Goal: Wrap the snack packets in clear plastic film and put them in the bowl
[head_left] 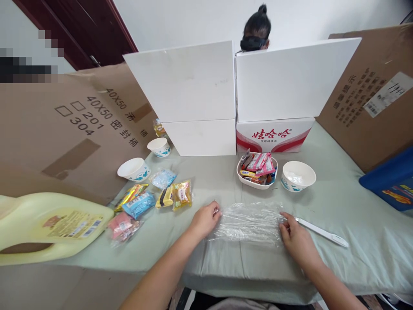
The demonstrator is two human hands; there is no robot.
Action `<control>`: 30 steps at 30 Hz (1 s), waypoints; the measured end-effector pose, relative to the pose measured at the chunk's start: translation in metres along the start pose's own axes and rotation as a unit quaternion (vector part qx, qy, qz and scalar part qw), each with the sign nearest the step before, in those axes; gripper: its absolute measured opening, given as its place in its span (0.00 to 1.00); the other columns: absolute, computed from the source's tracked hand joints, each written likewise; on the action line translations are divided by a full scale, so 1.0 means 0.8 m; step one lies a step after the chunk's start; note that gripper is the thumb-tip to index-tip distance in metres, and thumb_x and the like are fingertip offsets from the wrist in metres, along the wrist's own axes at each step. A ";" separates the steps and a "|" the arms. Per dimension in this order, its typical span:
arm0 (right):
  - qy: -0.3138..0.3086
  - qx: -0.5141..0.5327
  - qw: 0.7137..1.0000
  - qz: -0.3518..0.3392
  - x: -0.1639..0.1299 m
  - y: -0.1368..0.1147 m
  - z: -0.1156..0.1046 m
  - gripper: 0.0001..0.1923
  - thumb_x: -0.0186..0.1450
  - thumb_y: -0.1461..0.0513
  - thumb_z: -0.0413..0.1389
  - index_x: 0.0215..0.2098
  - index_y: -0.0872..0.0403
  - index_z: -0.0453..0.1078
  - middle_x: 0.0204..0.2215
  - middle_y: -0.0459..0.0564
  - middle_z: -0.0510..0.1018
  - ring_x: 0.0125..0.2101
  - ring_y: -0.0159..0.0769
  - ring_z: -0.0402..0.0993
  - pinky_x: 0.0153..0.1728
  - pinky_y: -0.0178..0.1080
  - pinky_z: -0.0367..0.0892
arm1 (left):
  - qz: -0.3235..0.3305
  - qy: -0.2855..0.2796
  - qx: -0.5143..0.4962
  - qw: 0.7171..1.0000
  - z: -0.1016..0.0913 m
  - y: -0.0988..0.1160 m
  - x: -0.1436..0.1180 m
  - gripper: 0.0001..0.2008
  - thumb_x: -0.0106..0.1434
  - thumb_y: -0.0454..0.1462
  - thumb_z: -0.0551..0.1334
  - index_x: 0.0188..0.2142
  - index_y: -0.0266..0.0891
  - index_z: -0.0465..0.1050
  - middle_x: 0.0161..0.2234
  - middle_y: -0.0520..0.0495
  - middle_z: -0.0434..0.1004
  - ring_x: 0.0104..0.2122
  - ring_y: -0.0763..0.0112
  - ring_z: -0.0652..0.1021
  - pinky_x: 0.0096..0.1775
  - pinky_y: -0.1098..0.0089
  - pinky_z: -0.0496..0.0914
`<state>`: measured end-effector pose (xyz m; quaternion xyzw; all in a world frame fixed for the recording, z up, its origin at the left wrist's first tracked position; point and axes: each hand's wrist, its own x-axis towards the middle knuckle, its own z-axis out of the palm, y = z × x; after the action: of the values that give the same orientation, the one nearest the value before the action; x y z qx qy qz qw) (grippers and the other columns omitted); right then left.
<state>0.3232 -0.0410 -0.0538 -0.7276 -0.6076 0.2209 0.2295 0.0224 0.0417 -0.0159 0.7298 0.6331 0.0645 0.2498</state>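
A crinkled sheet of clear plastic film (250, 221) lies spread on the cloth-covered table between my hands. My left hand (205, 219) pinches its left edge with curled fingers. At the opposite edge, my right hand (296, 234) has thumb and fingers closed on the film. A white-handled tool (322, 232) lies just right of that hand, its kind unclear. Beyond the film stand a white bowl (257, 186) full of wrapped snacks and a paper bowl (298, 183) with something clear inside.
Wrapped snacks (182, 194) and two paper bowls (134, 170) sit on the left, near a pale yellow jug (64, 228). White panels (200, 86) and a red-and-white carton (274, 135) stand ahead. Cardboard boxes (371, 99) flank the table. A blue container (393, 178) is at right; a person sits behind the panels.
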 end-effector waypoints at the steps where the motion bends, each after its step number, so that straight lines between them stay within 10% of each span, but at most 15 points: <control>1: 0.004 -0.022 1.000 -0.004 0.001 0.000 0.001 0.25 0.67 0.55 0.41 0.57 0.59 0.61 0.36 0.55 0.80 0.35 0.45 0.78 0.36 0.43 0.68 | -0.007 0.005 0.018 1.000 0.000 0.002 0.000 0.03 0.63 0.36 0.60 0.37 0.41 0.70 0.27 0.52 0.76 0.31 0.67 0.78 0.32 0.73 0.62; 16: -0.014 -0.174 0.984 0.027 0.012 -0.020 0.001 0.24 0.71 0.58 0.39 0.62 0.61 0.56 0.34 0.60 0.81 0.35 0.50 0.79 0.32 0.43 0.67 | -0.067 0.073 0.155 0.983 0.009 0.010 -0.013 0.08 0.68 0.38 0.54 0.40 0.38 0.70 0.33 0.44 0.78 0.33 0.62 0.78 0.35 0.68 0.66; 21: -0.020 -0.197 0.980 0.028 0.013 -0.025 0.001 0.23 0.72 0.58 0.40 0.61 0.61 0.56 0.33 0.59 0.81 0.35 0.48 0.80 0.32 0.42 0.67 | 0.140 0.228 0.141 0.953 0.023 0.022 -0.029 0.10 0.68 0.35 0.53 0.39 0.38 0.72 0.37 0.40 0.75 0.40 0.57 0.75 0.42 0.60 0.69; 25: 0.005 -0.203 0.979 0.002 0.013 -0.019 0.007 0.23 0.71 0.58 0.40 0.60 0.61 0.58 0.31 0.59 0.81 0.32 0.46 0.79 0.29 0.41 0.67 | 0.357 0.087 0.085 0.926 0.047 0.039 -0.035 0.11 0.68 0.37 0.54 0.46 0.42 0.73 0.45 0.43 0.77 0.50 0.59 0.74 0.51 0.58 0.67; 30: 0.028 -0.196 0.980 0.027 0.019 0.001 -0.008 0.23 0.70 0.57 0.41 0.59 0.59 0.60 0.35 0.57 0.81 0.33 0.47 0.79 0.32 0.43 0.68 | 0.338 -0.002 0.133 0.932 0.067 0.038 -0.027 0.29 0.67 0.45 0.58 0.65 0.48 0.52 0.68 0.46 0.50 0.67 0.51 0.51 0.63 0.43 0.46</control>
<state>0.3300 -0.0263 -0.0494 -0.7805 -0.6126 0.0832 0.0928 0.0675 0.0037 -0.0442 0.9273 0.3515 0.0586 0.1147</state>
